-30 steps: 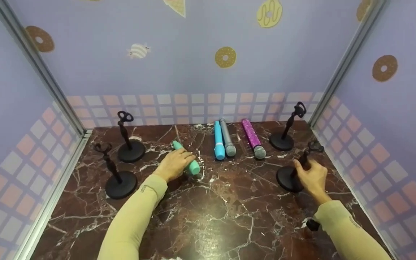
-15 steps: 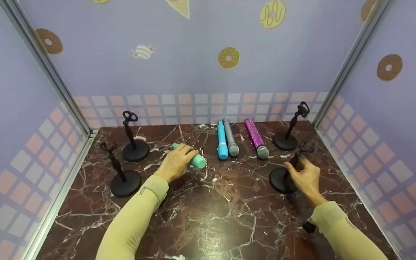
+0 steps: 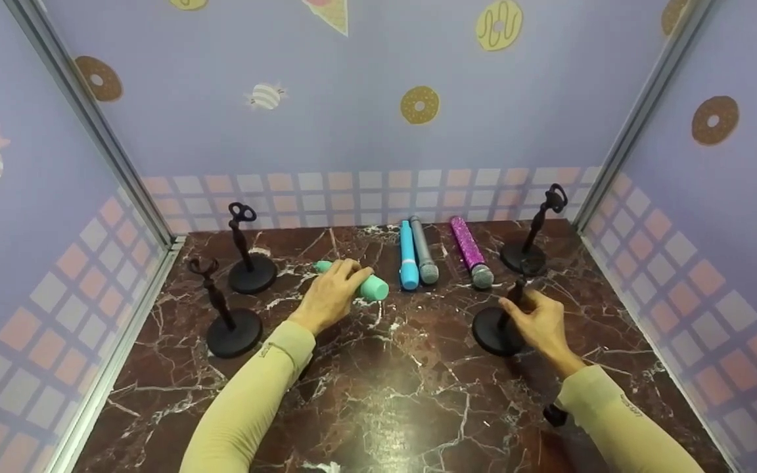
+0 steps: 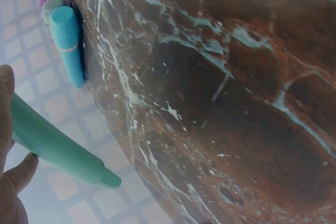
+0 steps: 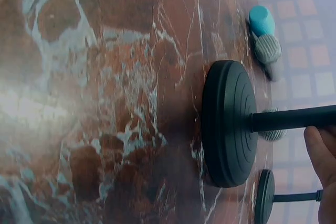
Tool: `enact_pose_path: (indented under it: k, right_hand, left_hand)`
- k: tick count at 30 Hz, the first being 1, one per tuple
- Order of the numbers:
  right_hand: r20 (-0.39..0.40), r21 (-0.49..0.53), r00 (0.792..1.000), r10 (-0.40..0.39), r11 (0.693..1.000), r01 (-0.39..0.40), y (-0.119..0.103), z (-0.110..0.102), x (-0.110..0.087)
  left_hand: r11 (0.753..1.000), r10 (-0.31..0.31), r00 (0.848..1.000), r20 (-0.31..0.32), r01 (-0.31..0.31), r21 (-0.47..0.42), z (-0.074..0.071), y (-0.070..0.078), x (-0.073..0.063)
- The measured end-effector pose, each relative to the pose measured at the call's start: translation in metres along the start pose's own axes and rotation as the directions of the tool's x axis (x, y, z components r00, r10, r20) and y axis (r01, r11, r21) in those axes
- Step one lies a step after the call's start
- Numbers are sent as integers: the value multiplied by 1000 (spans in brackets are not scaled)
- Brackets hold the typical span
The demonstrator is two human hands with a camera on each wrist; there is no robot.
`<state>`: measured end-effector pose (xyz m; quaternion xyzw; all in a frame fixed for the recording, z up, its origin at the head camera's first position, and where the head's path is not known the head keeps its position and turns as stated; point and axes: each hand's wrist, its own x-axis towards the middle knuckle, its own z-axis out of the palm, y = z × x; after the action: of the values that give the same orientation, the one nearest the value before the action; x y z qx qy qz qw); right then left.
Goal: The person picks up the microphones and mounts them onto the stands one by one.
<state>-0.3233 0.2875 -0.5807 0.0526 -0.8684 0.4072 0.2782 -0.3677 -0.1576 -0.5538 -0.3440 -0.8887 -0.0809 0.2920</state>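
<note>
My left hand (image 3: pixel 332 295) grips a mint-green microphone (image 3: pixel 374 288) from above, its wide head pointing right and its narrow tail to the left. In the left wrist view the green microphone (image 4: pixel 58 145) slants past the thumb, with its tail end free. On the right, my right hand (image 3: pixel 539 322) holds the post of a black microphone stand (image 3: pixel 493 332) with a round base and a ring clip on top. The right wrist view shows thumb and fingers at the post of this stand (image 5: pixel 229 124), whose base is upright over the marble tabletop.
At the back lie a blue microphone (image 3: pixel 407 256), a grey microphone (image 3: pixel 423 249) and a purple glitter microphone (image 3: pixel 467 249). Two black stands, one behind (image 3: pixel 252 272) and one in front (image 3: pixel 234 332), are at left; another stand (image 3: pixel 523 256) is back right. Patterned walls (image 3: pixel 352 131) enclose the tabletop.
My right hand has moved the black stand leftward, toward the middle. My left hand has lifted and turned the green microphone, shifting it slightly right.
</note>
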Motion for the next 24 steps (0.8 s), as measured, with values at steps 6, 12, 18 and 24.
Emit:
enact_pose_path:
  k: [6, 12, 18, 24]
  right_hand:
    - [52, 11, 999, -14, 1000, 14, -11, 5, -2]
    - [-21, 87, 1000, -20, 996, 22, -22, 7, 1]
    - [-94, 114, 994, -64, 991, 74, -26, 7, 5]
    - [-124, 91, 988, -87, 991, 98, -28, 11, 3]
  left_hand:
    - [1000, 11, 1000, -24, -11, 1, -2, 6, 4]
    - [1000, 8, 999, -32, -8, 1, -8, 12, 8]
    - [1000, -8, 1000, -29, 7, -30, -12, 21, 15]
    - [996, -3, 997, -79, -4, -86, -15, 30, 23]
